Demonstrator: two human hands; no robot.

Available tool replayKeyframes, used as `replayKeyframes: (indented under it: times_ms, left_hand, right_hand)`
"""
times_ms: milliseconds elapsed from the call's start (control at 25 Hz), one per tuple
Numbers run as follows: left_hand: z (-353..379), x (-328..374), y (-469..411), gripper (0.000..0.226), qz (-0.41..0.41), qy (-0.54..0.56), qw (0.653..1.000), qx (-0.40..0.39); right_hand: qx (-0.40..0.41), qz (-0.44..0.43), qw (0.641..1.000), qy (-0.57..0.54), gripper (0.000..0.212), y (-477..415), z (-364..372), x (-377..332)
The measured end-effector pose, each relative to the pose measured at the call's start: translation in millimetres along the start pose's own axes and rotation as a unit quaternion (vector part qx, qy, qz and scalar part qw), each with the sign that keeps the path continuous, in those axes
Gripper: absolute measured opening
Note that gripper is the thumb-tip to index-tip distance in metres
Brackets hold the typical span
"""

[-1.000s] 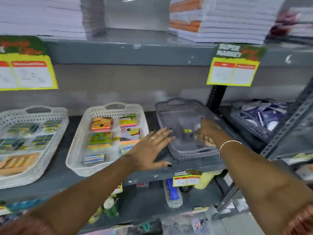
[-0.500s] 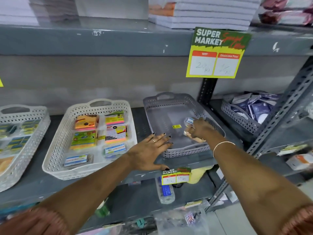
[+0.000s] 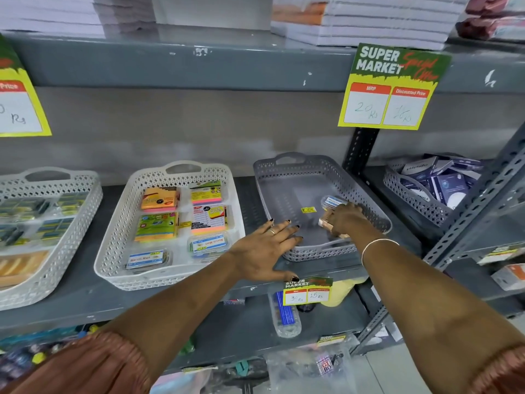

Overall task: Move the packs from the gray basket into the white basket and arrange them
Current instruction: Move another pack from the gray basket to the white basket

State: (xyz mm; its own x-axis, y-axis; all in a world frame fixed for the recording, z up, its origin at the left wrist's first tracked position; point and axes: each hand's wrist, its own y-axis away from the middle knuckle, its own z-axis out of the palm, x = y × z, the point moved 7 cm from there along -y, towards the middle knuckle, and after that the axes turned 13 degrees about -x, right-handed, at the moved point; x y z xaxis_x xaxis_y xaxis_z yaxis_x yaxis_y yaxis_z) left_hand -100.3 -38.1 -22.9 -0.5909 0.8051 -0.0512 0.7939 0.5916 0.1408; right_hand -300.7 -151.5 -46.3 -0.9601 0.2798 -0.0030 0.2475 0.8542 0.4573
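The gray basket (image 3: pixel 287 177) stands on the shelf, right of centre. Inside it, my right hand (image 3: pixel 345 220) is closed on a tan pack (image 3: pixel 325 223), and a clear pack with a blue label (image 3: pixel 331 201) lies just beyond my fingers. A small yellow sticker (image 3: pixel 308 209) lies on the basket floor. My left hand (image 3: pixel 264 248) rests flat, fingers spread, on the gray basket's near left corner and holds nothing. The white basket (image 3: pixel 122 223) to the left holds several colourful sticky-note packs (image 3: pixel 159 198) and clear boxes (image 3: pixel 208 244) in rows.
Another white basket (image 3: pixel 74 223) with packs sits at the far left. A gray basket of dark blue boxes (image 3: pixel 412 194) stands on the right shelf behind a perforated metal post (image 3: pixel 477 206). Price tags (image 3: pixel 392 89) hang from the shelf above. The lower shelf holds assorted items.
My right hand has closed around the tan pack in the gray basket. My left hand stays flat on the basket's corner. The view has shifted slightly.
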Motion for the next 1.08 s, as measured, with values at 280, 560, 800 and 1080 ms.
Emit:
replayKeyframes:
  times_ms: [280, 560, 800, 1080]
  left_hand:
    - [-6.0, -7.4, 8.6, 0.085, -0.037, 0.007, 0.999, 0.017]
    - [-13.8, -78.6, 131.9, 0.084, -0.216, -0.025, 0.976, 0.024]
    - [-7.6, -135.0, 283.5, 0.097, -0.334, -0.015, 0.942, 0.037]
    - [36.1, -203.9, 465.5, 0.108, -0.440, 0.032, 0.897, 0.027]
  right_hand:
    - [0.040, -0.025, 0.999, -0.021, 0.060, 41.3, -31.5, -23.1]
    - [0.108, -0.157, 0.982, 0.000, 0.045, 78.4, -79.8, -140.5]
    - [0.130, -0.282, 0.951, 0.010, 0.055, 136.6, -77.0, -291.0]
    - [0.128, -0.415, 0.899, 0.054, 0.040, 238.9, -28.0, -473.5]
